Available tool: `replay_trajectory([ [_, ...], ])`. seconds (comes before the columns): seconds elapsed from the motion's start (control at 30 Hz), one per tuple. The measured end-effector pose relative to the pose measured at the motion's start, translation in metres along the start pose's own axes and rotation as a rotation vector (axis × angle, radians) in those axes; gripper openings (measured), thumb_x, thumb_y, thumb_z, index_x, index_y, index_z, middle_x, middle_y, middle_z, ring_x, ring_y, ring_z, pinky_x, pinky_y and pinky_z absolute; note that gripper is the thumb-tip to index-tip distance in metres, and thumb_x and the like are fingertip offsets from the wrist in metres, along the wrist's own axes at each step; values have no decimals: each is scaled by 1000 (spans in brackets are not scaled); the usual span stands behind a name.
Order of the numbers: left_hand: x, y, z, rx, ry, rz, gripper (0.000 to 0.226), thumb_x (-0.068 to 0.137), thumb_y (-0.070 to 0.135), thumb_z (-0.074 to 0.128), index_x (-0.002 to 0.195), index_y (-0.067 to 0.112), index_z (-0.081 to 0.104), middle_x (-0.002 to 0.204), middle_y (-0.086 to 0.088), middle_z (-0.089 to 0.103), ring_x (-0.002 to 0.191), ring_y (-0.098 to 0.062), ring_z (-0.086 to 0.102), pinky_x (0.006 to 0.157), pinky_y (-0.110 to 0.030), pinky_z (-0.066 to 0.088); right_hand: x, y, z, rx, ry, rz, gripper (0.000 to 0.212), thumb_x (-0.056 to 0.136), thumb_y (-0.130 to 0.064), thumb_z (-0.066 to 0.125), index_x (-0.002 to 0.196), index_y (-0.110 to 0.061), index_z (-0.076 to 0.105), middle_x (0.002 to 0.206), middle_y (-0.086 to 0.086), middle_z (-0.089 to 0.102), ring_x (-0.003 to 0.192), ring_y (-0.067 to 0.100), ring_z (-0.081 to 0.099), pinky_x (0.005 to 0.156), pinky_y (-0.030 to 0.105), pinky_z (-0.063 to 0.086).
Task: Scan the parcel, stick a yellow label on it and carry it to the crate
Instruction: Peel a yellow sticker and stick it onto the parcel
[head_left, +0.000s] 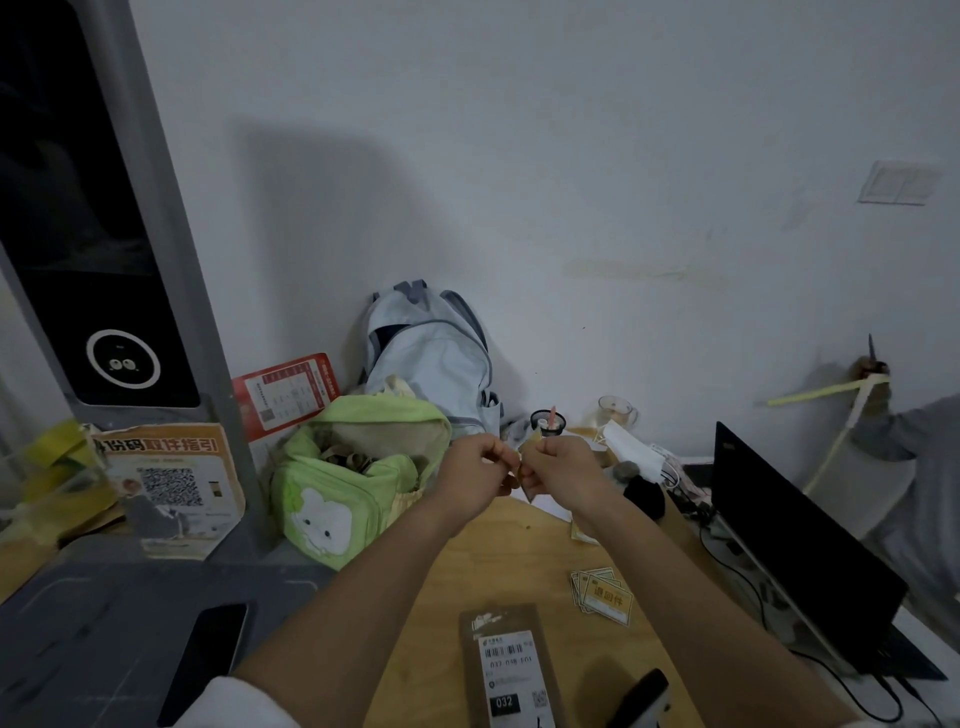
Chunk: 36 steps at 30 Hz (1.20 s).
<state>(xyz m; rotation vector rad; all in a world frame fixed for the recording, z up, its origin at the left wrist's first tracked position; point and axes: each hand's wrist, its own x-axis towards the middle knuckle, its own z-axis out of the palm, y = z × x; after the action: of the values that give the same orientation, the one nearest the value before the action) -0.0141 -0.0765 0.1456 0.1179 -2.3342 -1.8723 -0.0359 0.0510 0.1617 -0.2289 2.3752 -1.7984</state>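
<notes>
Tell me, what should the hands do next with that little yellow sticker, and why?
Probably bring it down and press it onto the parcel. Both the left hand and right hand pinch the yellow label up in the air, seemingly peeling it, while the parcel lies flat on the table below with no yellow label showing.

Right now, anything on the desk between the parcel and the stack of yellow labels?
Head view: nothing. Bare wooden desk separates the brown parcel from the yellow label stack. Both hands are raised farther back, pinching a label.

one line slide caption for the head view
Both hands peel a yellow label above the brown parcel lying on the wooden table.
</notes>
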Motion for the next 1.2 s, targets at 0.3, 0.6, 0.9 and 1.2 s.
replay_trajectory([
  [0.3, 3, 4, -5, 46, -33, -84, 11, 73, 2, 71, 75, 10, 63, 74, -5, 65, 66, -16, 63, 61, -26, 53, 2, -4, 1, -34, -1, -27, 19, 83, 4, 48, 68, -1, 59, 64, 19, 49, 51, 22, 45, 40, 16, 37],
  [0.6, -1, 0, -9, 145, -52, 19, 17, 79, 10, 72, 89, -4, 69, 78, -5, 63, 64, -11, 58, 63, -27, 52, 0, -6, 3, -49, -19, 25, 19, 81, -1, 48, 66, -3, 58, 59, 14, 44, 49, 16, 33, 40, 17, 27],
  [0.9, 1, 7, -16, 39, -44, -54, 23, 88, 4, 55, 66, 13, 55, 76, -4, 63, 66, -14, 61, 67, -31, 54, 4, 1, -6, 126, 184, 55, 21, 88, -9, 54, 70, -7, 63, 76, 12, 60, 69, 20, 53, 60, 27, 41],
  [1.2, 2, 3, -15, 54, -102, -109, 22, 86, 13, 63, 67, 14, 53, 88, -12, 66, 80, -20, 57, 70, -30, 48, 12, 22, -19, 598, -221, 291, 23, 97, -16, 44, 107, -10, 65, 99, 12, 69, 87, 24, 64, 78, 34, 52],
])
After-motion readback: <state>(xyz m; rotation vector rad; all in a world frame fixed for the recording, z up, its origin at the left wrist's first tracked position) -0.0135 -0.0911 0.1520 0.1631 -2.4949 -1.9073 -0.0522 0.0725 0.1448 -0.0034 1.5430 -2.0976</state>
